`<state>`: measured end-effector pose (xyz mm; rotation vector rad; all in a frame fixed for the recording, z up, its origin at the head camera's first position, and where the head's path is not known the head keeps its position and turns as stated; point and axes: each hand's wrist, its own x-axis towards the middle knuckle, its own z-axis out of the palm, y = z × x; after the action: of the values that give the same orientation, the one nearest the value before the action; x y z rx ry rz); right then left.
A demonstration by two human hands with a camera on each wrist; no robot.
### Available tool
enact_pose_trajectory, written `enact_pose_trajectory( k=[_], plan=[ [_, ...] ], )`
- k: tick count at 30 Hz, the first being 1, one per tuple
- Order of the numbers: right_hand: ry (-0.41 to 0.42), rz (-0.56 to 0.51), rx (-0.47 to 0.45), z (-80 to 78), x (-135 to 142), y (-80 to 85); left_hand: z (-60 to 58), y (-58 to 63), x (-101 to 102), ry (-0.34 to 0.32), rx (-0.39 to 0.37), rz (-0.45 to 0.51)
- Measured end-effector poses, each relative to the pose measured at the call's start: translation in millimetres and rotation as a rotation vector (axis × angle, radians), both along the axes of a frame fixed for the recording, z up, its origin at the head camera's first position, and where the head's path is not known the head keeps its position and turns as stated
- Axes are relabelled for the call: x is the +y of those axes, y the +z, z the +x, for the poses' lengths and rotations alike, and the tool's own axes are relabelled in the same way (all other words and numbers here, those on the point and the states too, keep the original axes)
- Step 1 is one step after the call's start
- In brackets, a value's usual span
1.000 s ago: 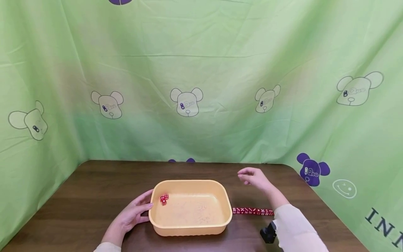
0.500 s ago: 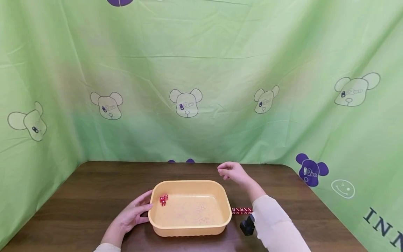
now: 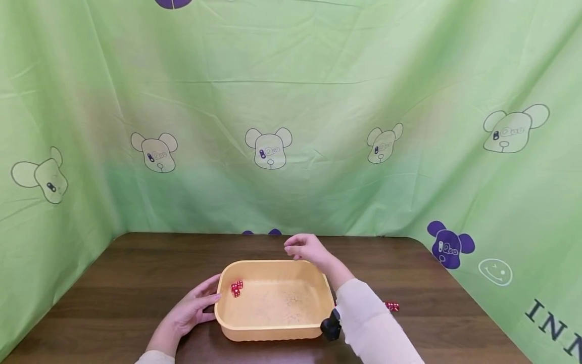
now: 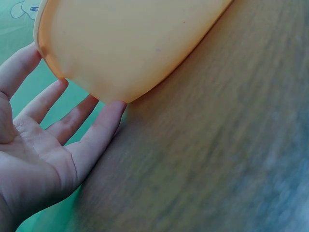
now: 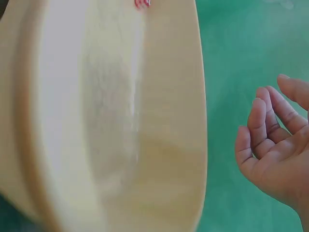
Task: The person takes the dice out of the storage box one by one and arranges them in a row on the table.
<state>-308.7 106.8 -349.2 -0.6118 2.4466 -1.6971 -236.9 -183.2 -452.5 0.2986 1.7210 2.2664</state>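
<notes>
A yellow plastic basin (image 3: 273, 333) stands on the table, with a small cluster of red dice (image 3: 236, 288) at the left inside it. My left hand (image 3: 193, 309) touches the basin's left outer wall with spread fingers, as the left wrist view also shows. Over the basin's far rim hovers my right hand (image 3: 309, 249), apart from it. Its fingers are loosely curled and nothing shows between them in the right wrist view. To the right of the basin lie more red dice (image 3: 392, 306), largely hidden behind my right sleeve.
The dark wooden table (image 3: 168, 253) runs back to a green printed cloth (image 3: 273, 202), which also hangs along both sides. A black wrist camera (image 3: 331, 325) on the right arm is close to the basin's right front corner.
My right hand has moved left from beyond the dice row to above the basin's far rim. Its sleeve now covers most of the row. The left hand and basin look unmoved.
</notes>
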Motion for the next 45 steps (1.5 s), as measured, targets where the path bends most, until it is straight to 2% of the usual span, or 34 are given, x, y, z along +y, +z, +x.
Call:
enact_pose_trajectory(
  k=[12, 19, 23, 40, 45],
  plan=[
    [0.090, -0.013, -0.030, 0.8, -50, -19.2, 0.0, 0.6, 0, 0.001, -0.007, -0.004],
    [0.150, -0.016, -0.047, 5.5, -72, -30.8, -0.3, 1.1, 0, -0.001, -0.004, -0.013],
    [0.157, -0.009, -0.062, 9.1, -82, -35.1, -0.5, 0.8, 0, -0.008, -0.004, -0.014],
    [0.162, 0.144, -0.055, 11.1, -102, -52.1, -2.2, 0.9, -1, -0.014, -0.005, 0.001],
    [0.167, 0.201, -0.111, 13.3, -103, -53.2, -2.2, 1.1, -1, -0.009, -0.009, 0.005]
  ],
)
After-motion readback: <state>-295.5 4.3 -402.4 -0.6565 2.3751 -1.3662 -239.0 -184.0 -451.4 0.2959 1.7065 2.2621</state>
